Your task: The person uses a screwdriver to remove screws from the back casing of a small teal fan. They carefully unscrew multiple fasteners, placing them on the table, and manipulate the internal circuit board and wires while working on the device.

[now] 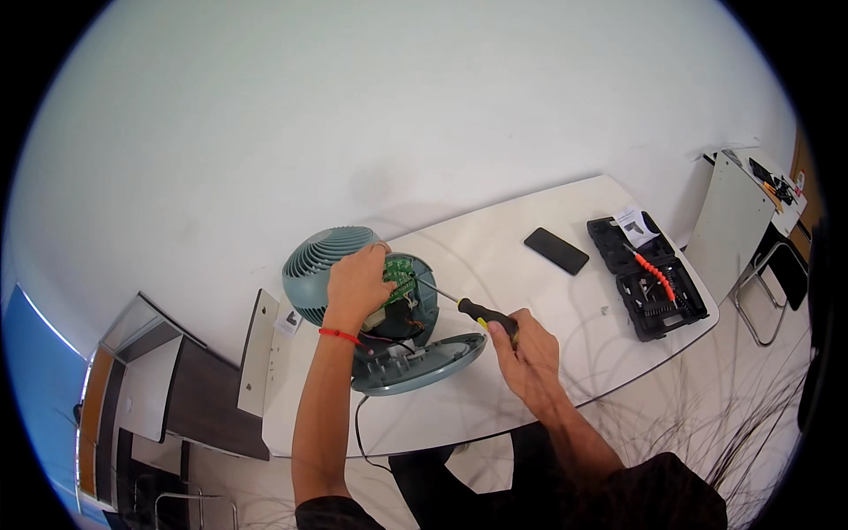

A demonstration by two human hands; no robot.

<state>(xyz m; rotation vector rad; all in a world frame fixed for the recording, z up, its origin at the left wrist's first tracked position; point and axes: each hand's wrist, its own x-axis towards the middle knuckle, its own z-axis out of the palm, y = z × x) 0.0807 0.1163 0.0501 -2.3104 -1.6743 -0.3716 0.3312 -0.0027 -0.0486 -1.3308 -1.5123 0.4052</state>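
My left hand (pixel 358 281), with a red band at the wrist, grips the opened teal fan base at the edge of its green circuit board (pixel 399 276); some fingertips are hidden. The fan's grille head (pixel 306 281) lies tilted to the left of it. My right hand (pixel 528 352) is closed round a black-and-yellow screwdriver (pixel 477 311), whose shaft points up-left to the right side of the board. Below the board, a detached teal base cover (pixel 424 369) lies with its inside up, wires near it, and a dark cable (pixel 359 428) hangs over the front edge.
The white table (pixel 565 344) holds a black phone (pixel 556 250) and an open tool case (pixel 658 309) with an orange flexible shaft (pixel 652 269). A loose panel (pixel 254 353) stands at the left end. Desks (pixel 733 221) and metal-framed chairs (pixel 764 300) stand beyond.
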